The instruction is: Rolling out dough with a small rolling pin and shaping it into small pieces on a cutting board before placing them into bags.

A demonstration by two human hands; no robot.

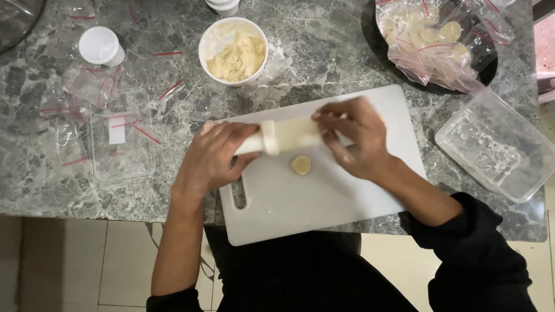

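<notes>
A white plastic rolling pin (286,134) lies across a white cutting board (324,202), held at both ends. My left hand (214,156) grips its left handle and my right hand (354,137) wraps its right end. A small round flattened piece of pale dough (300,165) rests on the board just below the pin, between my hands, apart from them.
A white bowl of pale dough (234,51) stands behind the board. A dark plate with bagged dough rounds (433,40) sits back right; an empty clear container (500,147) right. Clear zip bags (118,136) and a white lid (99,46) lie left. The marble counter's front edge (87,211) is close.
</notes>
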